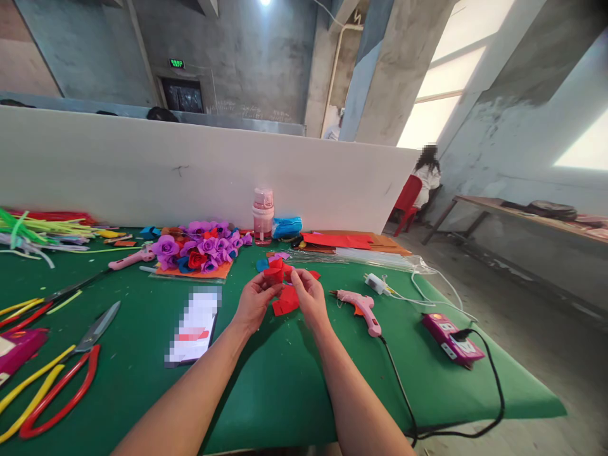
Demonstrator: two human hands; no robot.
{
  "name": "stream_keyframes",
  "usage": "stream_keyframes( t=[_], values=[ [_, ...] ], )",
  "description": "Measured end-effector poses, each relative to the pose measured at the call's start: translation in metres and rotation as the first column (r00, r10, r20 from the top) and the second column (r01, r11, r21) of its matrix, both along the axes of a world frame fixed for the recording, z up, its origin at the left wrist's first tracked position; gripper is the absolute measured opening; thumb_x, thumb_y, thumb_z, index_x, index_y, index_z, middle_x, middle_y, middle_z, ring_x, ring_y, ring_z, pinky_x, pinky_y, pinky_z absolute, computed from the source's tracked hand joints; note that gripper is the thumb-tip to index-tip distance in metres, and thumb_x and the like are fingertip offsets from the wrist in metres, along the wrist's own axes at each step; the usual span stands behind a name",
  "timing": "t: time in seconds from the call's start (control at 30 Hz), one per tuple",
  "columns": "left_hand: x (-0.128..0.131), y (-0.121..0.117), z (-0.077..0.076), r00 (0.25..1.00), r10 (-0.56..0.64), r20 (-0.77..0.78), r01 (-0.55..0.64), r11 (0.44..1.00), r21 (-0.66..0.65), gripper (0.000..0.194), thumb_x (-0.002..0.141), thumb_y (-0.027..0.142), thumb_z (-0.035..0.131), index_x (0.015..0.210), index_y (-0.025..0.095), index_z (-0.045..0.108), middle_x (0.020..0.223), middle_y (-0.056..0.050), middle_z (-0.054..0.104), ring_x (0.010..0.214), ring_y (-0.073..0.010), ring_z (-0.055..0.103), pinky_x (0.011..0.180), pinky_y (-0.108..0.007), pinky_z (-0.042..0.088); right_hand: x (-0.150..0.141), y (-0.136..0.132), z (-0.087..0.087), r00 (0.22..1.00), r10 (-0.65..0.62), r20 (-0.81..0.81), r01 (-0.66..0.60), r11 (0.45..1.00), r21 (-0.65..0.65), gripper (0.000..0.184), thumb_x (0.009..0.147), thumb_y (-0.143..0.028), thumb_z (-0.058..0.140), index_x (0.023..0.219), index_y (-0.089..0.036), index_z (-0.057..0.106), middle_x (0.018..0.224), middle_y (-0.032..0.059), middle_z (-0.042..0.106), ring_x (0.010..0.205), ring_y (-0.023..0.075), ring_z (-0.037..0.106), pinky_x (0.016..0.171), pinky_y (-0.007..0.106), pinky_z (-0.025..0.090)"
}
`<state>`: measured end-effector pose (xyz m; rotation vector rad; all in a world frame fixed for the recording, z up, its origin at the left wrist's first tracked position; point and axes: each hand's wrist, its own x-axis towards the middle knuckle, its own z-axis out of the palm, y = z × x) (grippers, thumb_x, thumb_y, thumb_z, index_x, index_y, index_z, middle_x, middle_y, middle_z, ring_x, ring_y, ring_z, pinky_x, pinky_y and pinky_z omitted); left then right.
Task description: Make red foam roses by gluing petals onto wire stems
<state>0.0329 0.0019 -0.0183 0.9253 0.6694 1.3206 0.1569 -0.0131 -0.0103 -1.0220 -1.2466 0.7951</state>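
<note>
Between my two hands, above the green table (pixel 280 392), is a red paper petal piece (pixel 274 273). My left hand (pixel 256 299) pinches it from the left, thumb and fingers closed. From the right, my right hand (pixel 308 296) closes its thumb and fingertips at the piece's edge. Just below my fingers lie more red paper pieces (pixel 285 301). Behind them are small blue and purple scraps (pixel 278 256). A pink glue gun (pixel 358 305) rests on the table to the right of my right hand. To the left of my left forearm lies a phone (pixel 196 326) with a lit screen.
Finished purple and red paper flowers (pixel 206 244) are heaped at the back left. Scissors (pixel 88 342) lie at the left. A pink bottle (pixel 263 216) stands by the white partition (pixel 213 164). At the right are a power strip (pixel 451 339), a white plug (pixel 377 284) and trailing cords.
</note>
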Motion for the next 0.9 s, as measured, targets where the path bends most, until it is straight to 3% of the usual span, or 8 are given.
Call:
stream_keyframes(
  t=[0.23,0.43,0.63,0.77,0.9],
  values=[
    [0.0,-0.003,0.005,0.993,0.045,-0.105,-0.032,0.992,0.125,0.035,0.061,0.027,0.08,0.093,0.018,0.07,0.089,-0.004,0.072,0.078,-0.0162,0.063,0.075,-0.028,0.048,-0.001,0.001,-0.003,0.996,0.065,0.06,-0.063,0.997,-0.033,0.028,0.076,-0.042,0.064,0.09,-0.018,0.065,0.084,0.0048,0.07,0.079,0.0202,0.065,0.075,0.032,0.052],
    [-0.004,-0.003,0.012,0.94,0.225,-0.255,-0.152,0.948,0.279,0.026,0.062,0.025,0.078,0.085,0.019,0.068,0.08,-0.003,0.071,0.075,-0.0175,0.062,0.074,-0.027,0.047,0.0,0.002,-0.006,0.984,0.163,0.076,-0.165,0.986,0.018,0.031,0.079,-0.041,0.063,0.1,-0.019,0.066,0.095,0.0059,0.071,0.089,0.0215,0.066,0.083,0.033,0.052],
    [-0.006,-0.007,0.01,0.853,0.386,-0.35,-0.237,0.886,0.399,0.01,0.062,0.017,0.074,0.069,0.021,0.068,0.064,0.003,0.061,0.062,-0.0134,0.051,0.064,-0.022,0.039,0.0,0.0,-0.003,0.993,0.052,0.109,-0.061,0.995,0.074,0.029,0.075,-0.036,0.067,0.098,-0.02,0.066,0.095,0.0054,0.07,0.089,0.022,0.063,0.081,0.034,0.051],
    [-0.007,-0.007,0.012,0.91,0.309,-0.276,-0.2,0.911,0.36,0.017,0.064,0.02,0.073,0.08,0.021,0.071,0.077,-0.001,0.066,0.073,-0.0162,0.055,0.071,-0.024,0.042,0.003,-0.001,0.0,0.993,-0.058,0.105,0.042,0.988,0.148,0.022,0.075,-0.034,0.065,0.093,-0.022,0.067,0.092,0.0034,0.068,0.083,0.0193,0.062,0.075,0.03,0.051],
    [-0.009,-0.005,0.014,0.977,0.145,-0.153,-0.122,0.981,0.15,0.02,0.072,0.037,0.069,0.081,0.019,0.071,0.077,-0.003,0.067,0.069,-0.0152,0.058,0.068,-0.025,0.044,0.005,0.0,0.0,0.994,-0.086,0.063,0.076,0.988,0.136,0.02,0.076,-0.03,0.062,0.094,-0.022,0.064,0.091,0.003,0.068,0.081,0.0186,0.062,0.072,0.029,0.051]
  ],
)
